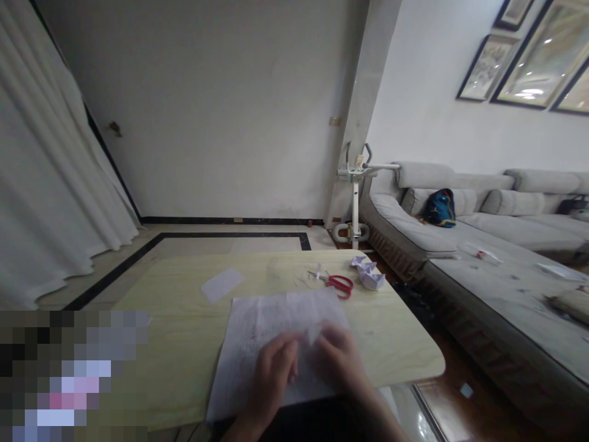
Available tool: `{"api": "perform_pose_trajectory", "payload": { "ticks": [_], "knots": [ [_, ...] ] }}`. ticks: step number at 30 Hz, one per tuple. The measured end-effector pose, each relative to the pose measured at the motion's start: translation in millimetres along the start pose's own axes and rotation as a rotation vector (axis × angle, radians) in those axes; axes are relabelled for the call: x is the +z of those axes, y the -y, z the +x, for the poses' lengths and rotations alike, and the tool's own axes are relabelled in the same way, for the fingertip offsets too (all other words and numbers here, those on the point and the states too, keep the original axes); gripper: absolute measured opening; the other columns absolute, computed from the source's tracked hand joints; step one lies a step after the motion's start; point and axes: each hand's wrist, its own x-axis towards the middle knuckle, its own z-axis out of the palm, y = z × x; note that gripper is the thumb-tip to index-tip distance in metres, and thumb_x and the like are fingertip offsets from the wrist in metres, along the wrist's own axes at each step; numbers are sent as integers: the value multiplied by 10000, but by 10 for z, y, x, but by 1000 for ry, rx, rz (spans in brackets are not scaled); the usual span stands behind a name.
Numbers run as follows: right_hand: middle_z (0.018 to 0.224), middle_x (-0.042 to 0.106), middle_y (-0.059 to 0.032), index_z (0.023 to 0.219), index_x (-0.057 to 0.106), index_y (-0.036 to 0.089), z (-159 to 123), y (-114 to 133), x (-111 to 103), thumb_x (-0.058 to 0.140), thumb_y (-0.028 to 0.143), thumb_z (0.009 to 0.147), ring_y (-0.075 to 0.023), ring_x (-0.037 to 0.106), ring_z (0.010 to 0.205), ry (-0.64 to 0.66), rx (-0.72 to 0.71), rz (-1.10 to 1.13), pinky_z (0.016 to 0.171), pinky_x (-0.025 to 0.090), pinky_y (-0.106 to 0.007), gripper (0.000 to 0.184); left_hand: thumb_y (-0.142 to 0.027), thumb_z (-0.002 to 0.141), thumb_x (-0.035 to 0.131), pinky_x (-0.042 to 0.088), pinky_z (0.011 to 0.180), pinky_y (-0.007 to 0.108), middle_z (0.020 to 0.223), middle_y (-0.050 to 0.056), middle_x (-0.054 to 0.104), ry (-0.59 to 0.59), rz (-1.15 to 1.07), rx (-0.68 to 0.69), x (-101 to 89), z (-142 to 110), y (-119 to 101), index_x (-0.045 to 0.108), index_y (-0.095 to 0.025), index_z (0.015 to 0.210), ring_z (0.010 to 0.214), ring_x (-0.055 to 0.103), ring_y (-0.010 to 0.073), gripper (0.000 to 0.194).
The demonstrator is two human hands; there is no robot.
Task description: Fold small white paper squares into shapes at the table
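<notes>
Both hands are over a large printed sheet of paper (262,319) on the light wooden table. Between my fingertips is a small piece of white folded paper (314,334), blurred by motion. My right hand (338,356) has its fingers closed on this paper. My left hand (278,365), fingers curled and thumb against the index finger, is at the paper's left side. Beyond the sheet lie red-handled scissors (341,285), beside a small white folded piece (318,274). Several folded paper shapes (370,277) stand at the table's far right corner.
A white paper rectangle (223,285) lies on the far left part of the table (175,344). To the right is a long grey sofa (483,270) with a blue bag (440,207). White exercise equipment (355,202) stands behind the table. The lower left corner is pixelated.
</notes>
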Motion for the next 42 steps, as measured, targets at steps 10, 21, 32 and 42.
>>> {"api": "perform_pose_trajectory", "payload": {
  "ticks": [10,21,32,42],
  "knots": [
    [540,443,42,596,557,168,-87,231,-8,751,330,630,-94,370,490,183,200,506,485,292,-217,254,-562,848,520,342,418,194,488,-78,472,3,-34,-18,17,13,79,604,-149,1062,423,415,100,473],
    [583,534,8,797,659,143,561,819,-1282,576,394,798,-117,420,511,-32,-173,-441,488,328,-223,264,-569,789,555,339,412,209,474,-74,489,33,-11,-64,37,3,16,628,-178,990,415,428,112,446],
    [766,721,-81,767,749,143,1428,1154,-1788,612,147,756,-186,624,703,169,-110,-1517,637,394,-243,137,-532,786,560,378,443,218,502,-67,493,81,21,-78,58,2,26,638,-194,979,444,456,120,397],
    [858,745,-95,874,761,173,1487,1093,-1671,570,167,802,-202,663,788,272,4,-1761,650,400,-237,205,-524,798,548,381,461,224,525,-59,502,123,41,-91,47,5,53,634,-195,982,468,466,127,386]
  ]
}}
